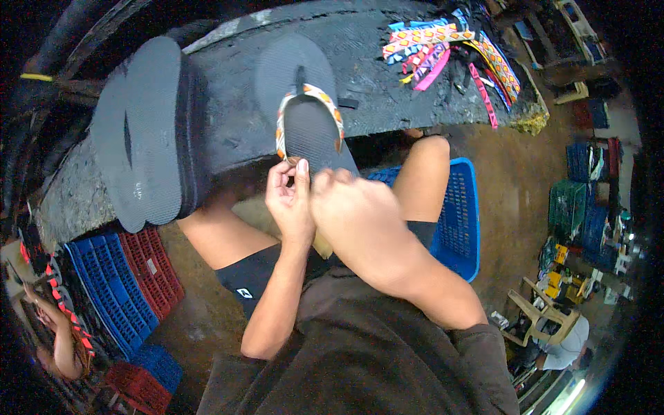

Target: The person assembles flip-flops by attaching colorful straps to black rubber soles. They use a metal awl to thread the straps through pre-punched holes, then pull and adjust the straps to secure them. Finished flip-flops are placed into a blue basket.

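Observation:
A dark grey flip-flop lies on the workbench in front of me, toe pointing away and heel toward my body. Its patterned strap, white with orange and other colours, arches over the sole from a dark toe post. My left hand is closed, thumb and finger pinching at the strap's near left end beside the sole's edge. Right next to it, over the heel, my right hand is curled into a fist, slightly blurred. Whatever its fingers hold is hidden beneath it.
A thick stack of grey soles stands at the bench's left. Colourful straps lie piled at the far right of the workbench. A blue basket sits by my right leg; blue crates and red crates stand at left.

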### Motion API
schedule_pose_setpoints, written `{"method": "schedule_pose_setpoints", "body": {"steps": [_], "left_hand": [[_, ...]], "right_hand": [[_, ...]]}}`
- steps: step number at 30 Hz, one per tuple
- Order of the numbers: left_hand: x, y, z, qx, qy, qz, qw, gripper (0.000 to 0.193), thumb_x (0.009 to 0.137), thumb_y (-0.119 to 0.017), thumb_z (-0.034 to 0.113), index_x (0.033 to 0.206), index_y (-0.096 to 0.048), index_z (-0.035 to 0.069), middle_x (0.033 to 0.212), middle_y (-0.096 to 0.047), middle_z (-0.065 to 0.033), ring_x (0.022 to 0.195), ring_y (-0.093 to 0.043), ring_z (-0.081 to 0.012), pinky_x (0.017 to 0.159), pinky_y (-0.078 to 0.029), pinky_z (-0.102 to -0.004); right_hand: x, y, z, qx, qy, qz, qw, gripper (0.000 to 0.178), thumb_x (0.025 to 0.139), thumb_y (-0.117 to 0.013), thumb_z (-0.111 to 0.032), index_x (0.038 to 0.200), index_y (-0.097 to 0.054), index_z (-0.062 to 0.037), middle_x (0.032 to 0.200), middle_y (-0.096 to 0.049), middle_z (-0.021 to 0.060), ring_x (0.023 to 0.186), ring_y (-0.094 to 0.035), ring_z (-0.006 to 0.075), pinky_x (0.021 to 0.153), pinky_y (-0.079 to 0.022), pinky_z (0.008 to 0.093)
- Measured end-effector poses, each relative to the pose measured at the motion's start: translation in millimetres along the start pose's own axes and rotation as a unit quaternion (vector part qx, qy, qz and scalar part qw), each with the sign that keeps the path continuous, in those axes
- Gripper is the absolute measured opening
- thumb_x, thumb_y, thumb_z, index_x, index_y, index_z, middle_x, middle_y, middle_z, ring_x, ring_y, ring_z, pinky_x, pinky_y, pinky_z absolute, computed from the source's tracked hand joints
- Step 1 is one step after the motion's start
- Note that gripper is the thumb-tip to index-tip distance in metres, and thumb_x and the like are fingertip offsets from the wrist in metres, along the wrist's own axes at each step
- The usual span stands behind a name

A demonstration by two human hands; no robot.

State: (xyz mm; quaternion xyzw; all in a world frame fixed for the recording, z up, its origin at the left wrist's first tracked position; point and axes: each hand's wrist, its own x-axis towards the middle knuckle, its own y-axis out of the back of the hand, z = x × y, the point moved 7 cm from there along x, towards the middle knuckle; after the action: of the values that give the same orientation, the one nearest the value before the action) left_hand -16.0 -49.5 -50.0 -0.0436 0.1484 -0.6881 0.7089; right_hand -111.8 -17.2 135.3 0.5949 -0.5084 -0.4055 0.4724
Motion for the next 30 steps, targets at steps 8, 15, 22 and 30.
{"method": "schedule_pose_setpoints", "body": {"steps": [8,15,22,30], "left_hand": [[-25.7,-4.7,52.6,0.004,0.036,-0.015,0.999,0.024,0.102,-0.047,0.007,0.106,-0.066,-0.006,0.095,-0.062,-0.0013,0.09,-0.053,-0.0091,0.084,-0.044,-0.0264],[-31.4,-46.2,127.2,-0.023,0.072,-0.064,0.995,0.031,0.1,-0.048,0.013,0.115,-0.069,-0.006,0.11,-0.071,-0.0094,0.101,-0.064,-0.0164,0.098,-0.047,-0.03],[-41.0,-71.1,134.8,-0.11,0.112,-0.077,0.985,0.035,0.104,-0.047,0.012,0.12,-0.071,-0.007,0.109,-0.072,-0.0059,0.097,-0.06,-0.0109,0.093,-0.045,-0.0259],[-33.9,-78.4,164.3,0.284,-0.224,-0.052,0.931,0.03,0.104,-0.06,0.015,0.12,-0.068,-0.009,0.101,-0.064,-0.0028,0.098,-0.056,-0.0135,0.095,-0.043,-0.0267]], "right_hand": [[-49.0,-57.5,95.0,0.589,-0.318,-0.023,0.743,0.017,0.1,-0.068,-0.014,0.111,-0.059,-0.0044,0.082,-0.064,0.0,0.063,-0.062,0.0104,0.051,-0.051,0.0303],[-25.2,-65.2,55.4,0.788,-0.078,0.18,0.583,0.025,0.094,-0.076,-0.009,0.116,-0.072,0.0021,0.113,-0.077,0.0085,0.1,-0.071,0.0142,0.092,-0.058,0.0334],[-37.4,-71.3,47.2,0.783,-0.139,0.301,0.526,0.016,0.088,-0.079,-0.007,0.103,-0.077,0.0011,0.103,-0.08,0.0063,0.09,-0.074,0.0159,0.083,-0.059,0.0334],[-64.2,-36.8,111.5,0.756,-0.241,0.243,0.557,0.041,0.105,-0.066,-0.028,0.132,-0.06,0.0032,0.09,-0.071,0.0062,0.066,-0.058,0.007,0.065,-0.051,0.0249]]}}
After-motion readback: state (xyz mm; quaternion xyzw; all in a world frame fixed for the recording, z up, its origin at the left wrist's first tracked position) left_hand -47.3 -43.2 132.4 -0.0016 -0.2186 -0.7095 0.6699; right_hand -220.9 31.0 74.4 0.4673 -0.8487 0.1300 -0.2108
